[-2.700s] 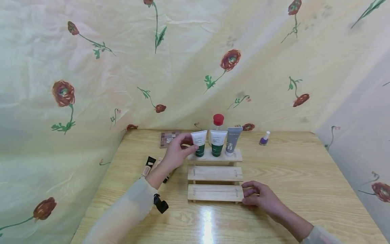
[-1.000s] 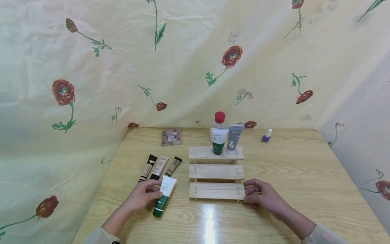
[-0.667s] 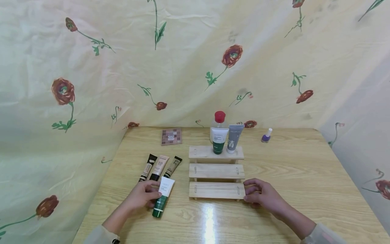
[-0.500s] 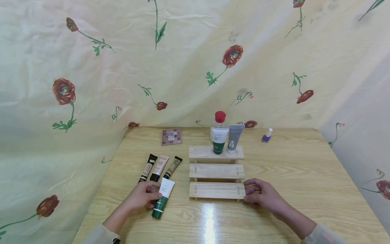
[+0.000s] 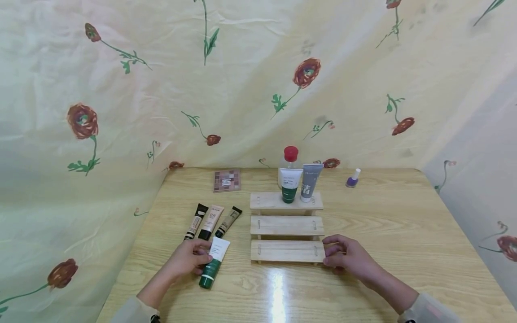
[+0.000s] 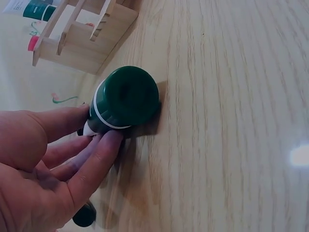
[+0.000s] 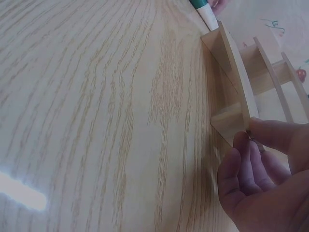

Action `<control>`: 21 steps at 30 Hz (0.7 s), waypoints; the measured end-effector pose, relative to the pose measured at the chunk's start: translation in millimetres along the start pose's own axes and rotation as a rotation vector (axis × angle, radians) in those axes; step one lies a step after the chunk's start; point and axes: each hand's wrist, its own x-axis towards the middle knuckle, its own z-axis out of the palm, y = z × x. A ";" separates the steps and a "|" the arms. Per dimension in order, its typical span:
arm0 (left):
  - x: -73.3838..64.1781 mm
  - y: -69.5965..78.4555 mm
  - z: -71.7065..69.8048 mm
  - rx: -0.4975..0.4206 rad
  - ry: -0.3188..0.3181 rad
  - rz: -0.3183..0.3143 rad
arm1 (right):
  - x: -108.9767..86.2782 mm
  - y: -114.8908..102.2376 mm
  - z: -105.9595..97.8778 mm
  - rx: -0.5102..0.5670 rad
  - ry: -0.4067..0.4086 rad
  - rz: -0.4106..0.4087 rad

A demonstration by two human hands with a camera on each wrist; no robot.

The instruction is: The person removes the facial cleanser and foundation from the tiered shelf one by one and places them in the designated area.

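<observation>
My left hand (image 5: 187, 259) pinches a white-and-green squeeze tube (image 5: 215, 260) between thumb and fingers, low over the table at the left of a three-step wooden rack (image 5: 286, 225). Its dark green cap (image 6: 131, 95) points towards the left wrist camera; whether the tube touches the wood I cannot tell. At the rack's right end my right hand (image 5: 349, 259) grips the end of the lowest step, as the right wrist view also shows. On the top step a second white-and-green tube (image 5: 289, 185) and a grey-blue tube (image 5: 310, 183) stand on their caps.
Behind the rack stands a clear bottle with a red cap (image 5: 291, 153). A black tube (image 5: 196, 221), a pink BB tube (image 5: 211, 221) and a gold tube (image 5: 229, 221) lie beyond my left hand. An eyeshadow palette (image 5: 227, 181) and purple nail polish (image 5: 352, 179) are farther back.
My left hand has taken the tube from the left of the top step down to the table's front left. Lately it has barely shifted. My right hand stays at the rack.
</observation>
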 end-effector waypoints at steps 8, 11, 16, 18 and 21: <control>1.7 2.8 -6.3 0.129 -0.014 0.037 | 0.7 0.1 -0.5 0.000 -0.004 0.001; 4.9 7.7 -12.7 0.195 -0.023 0.067 | 0.1 -0.1 -0.8 -0.001 -0.008 -0.001; 15.3 34.4 -21.8 0.326 0.028 0.199 | -0.5 0.0 -1.6 0.000 -0.012 -0.008; 19.0 51.0 -22.1 0.347 0.064 0.262 | -0.4 1.0 -1.5 0.009 -0.015 -0.009; 24.4 77.3 -18.5 0.348 0.100 0.359 | -0.1 2.6 -0.6 0.030 -0.019 -0.013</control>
